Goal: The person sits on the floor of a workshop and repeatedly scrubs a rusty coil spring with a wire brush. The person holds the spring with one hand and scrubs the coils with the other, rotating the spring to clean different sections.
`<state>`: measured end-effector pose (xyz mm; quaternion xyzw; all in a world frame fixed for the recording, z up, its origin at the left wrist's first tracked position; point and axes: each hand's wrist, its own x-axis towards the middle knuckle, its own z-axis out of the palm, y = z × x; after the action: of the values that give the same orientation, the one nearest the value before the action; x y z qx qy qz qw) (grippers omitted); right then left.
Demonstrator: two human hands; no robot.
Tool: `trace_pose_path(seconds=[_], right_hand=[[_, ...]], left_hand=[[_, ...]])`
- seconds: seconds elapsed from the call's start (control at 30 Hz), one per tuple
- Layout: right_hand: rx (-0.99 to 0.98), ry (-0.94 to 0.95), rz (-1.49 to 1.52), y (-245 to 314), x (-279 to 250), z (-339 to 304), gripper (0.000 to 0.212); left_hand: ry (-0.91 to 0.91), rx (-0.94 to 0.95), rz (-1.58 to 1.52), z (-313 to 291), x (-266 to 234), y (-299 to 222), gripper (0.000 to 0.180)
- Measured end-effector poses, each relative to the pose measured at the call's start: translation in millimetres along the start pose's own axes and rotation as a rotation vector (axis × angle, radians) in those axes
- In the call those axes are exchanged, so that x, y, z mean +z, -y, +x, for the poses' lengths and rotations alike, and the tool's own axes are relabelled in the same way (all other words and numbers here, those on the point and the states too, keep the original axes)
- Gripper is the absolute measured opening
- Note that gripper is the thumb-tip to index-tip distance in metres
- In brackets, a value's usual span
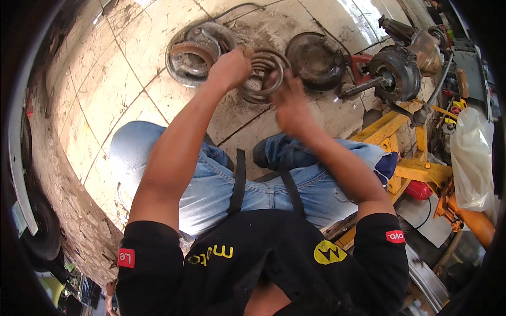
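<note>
Rusty grey steel wound into a round coil spring (262, 73) sits on the cracked, stained tile floor (105, 79), between a round rusted brake backing plate (196, 51) and a dark domed brake drum (316, 59). The left hand (230, 67) is curled over the spring's left rim, gripping it. The right hand (289, 102), blurred, has fingers hooked on the right coils.
</note>
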<state>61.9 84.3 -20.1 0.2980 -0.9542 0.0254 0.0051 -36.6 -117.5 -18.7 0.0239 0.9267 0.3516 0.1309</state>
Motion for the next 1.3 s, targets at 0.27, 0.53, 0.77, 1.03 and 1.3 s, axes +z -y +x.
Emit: trace_pose_path(seconds=[0.27,0.53,0.77,1.03,1.3], right_hand=[[0.021,0.062,-0.086,0.8,-4.8,1.3,0.057],[0.065,0.238,-0.191,2.6,-19.7,6.6,0.056],[-0.029,0.205,-0.138,3.2,-14.0,0.7,0.056],[0.033,0.127,-0.195,-6.9,-14.7,4.9,0.057],[0.104,0.132,-0.154,-19.7,-18.8,6.1,0.061]], left_hand=[[0.024,-0.053,-0.026,-10.5,-3.1,-8.7,0.045],[0.061,0.027,-0.169,-9.7,-16.7,-8.6,0.048],[0.089,0.211,-0.129,2.9,-12.5,-3.8,0.045],[-0.009,0.045,0.066,-8.7,-6.7,-24.6,0.035],[-0.098,-0.026,-0.004,-11.9,3.0,-19.1,0.043]])
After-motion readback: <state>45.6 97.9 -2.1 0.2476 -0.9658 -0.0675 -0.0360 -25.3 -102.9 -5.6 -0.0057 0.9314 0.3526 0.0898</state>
